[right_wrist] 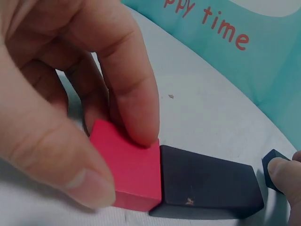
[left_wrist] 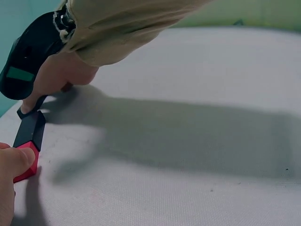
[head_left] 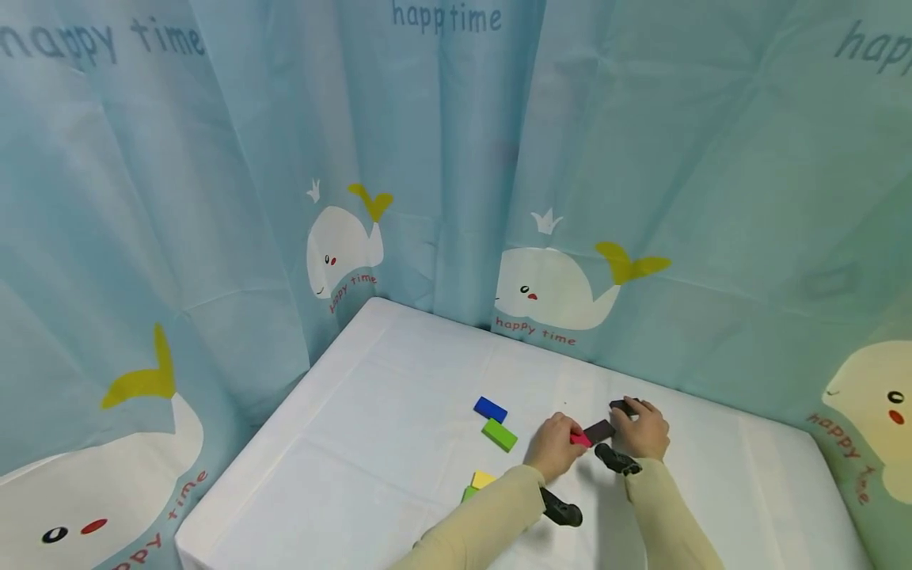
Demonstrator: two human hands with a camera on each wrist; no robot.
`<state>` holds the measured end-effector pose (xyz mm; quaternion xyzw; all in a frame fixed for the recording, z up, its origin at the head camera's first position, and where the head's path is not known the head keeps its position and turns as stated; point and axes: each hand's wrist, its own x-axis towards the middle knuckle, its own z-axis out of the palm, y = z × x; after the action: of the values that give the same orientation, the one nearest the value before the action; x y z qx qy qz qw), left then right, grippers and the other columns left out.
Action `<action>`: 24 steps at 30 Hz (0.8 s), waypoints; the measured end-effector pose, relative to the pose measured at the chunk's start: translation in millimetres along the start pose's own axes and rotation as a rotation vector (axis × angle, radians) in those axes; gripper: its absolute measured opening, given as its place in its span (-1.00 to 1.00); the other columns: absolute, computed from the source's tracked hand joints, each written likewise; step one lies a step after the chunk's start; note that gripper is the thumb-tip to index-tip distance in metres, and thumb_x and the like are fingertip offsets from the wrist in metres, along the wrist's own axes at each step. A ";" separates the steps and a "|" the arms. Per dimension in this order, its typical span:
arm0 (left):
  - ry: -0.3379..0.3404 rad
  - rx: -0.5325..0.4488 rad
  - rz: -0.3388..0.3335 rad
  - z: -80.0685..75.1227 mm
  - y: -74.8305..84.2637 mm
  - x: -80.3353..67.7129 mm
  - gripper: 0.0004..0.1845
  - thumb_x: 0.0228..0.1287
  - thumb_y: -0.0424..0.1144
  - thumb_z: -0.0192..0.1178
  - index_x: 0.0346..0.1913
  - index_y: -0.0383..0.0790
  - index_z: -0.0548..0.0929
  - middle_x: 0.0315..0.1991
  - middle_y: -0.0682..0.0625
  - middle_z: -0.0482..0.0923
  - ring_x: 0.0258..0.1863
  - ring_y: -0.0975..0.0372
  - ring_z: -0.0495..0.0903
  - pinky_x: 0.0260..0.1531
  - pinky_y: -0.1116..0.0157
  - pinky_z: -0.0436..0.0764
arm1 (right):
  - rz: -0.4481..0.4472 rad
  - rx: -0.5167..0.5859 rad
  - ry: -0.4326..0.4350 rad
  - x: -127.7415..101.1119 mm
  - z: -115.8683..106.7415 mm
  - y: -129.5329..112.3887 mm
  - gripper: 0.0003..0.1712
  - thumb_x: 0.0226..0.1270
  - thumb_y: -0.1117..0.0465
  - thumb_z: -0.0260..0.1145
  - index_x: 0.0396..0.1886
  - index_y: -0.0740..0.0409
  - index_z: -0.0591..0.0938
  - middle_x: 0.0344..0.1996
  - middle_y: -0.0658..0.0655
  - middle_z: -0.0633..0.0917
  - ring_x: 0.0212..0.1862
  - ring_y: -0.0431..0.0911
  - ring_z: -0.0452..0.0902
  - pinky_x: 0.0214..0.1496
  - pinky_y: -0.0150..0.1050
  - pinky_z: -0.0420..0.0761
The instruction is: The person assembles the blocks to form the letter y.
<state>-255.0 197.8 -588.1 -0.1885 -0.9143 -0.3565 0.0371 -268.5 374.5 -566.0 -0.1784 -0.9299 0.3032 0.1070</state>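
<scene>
My left hand [head_left: 556, 448] pinches a red block [right_wrist: 134, 165] between thumb and fingers, low on the white table. One end of the red block meets the end of a black block [right_wrist: 207, 183], and the two form a line. Beyond that black block's far end, my right hand [head_left: 644, 431] grips a second black block [head_left: 624, 407] between thumb and fingers. The right thumb [right_wrist: 282, 172] covers part of this block in the right wrist view. A narrow gap shows there between the two black blocks.
Left of my hands lie a blue block [head_left: 490, 408] and a green block [head_left: 499, 435], close together. Nearer me, a yellow block [head_left: 482, 479] and another green block [head_left: 469, 494] are partly hidden by my left sleeve. A blue whale-print curtain [head_left: 456, 261] hangs behind the table [head_left: 321, 459].
</scene>
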 end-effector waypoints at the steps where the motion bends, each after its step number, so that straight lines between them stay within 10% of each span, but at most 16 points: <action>1: -0.003 -0.001 -0.002 0.2 0.5 -0.1 -0.79 0.12 -0.11 0.46 -0.23 -0.01 0.66 -0.33 0.23 0.45 -0.36 0.46 0.40 -0.32 0.55 0.40 | 0.001 0.007 0.003 0.3 0.2 1.3 -0.44 0.35 0.15 0.21 0.26 0.39 0.46 0.30 0.55 0.29 0.26 0.53 0.15 0.20 0.42 0.19; 24: -0.002 0.005 0.012 -4.7 3.5 -1.8 -0.80 0.13 -0.12 0.45 -0.23 -0.01 0.67 -0.33 0.23 0.46 -0.36 0.47 0.41 -0.31 0.55 0.40 | -0.334 0.076 0.104 -2.7 0.2 36.9 -0.50 0.29 0.22 0.38 0.11 0.46 0.55 0.11 0.54 0.45 0.21 0.43 0.26 0.23 0.30 0.19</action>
<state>-252.4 196.5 -582.7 -0.1941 -0.9141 -0.3539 0.0390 -256.3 401.1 -588.7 -0.0326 -0.9277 0.3066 0.2106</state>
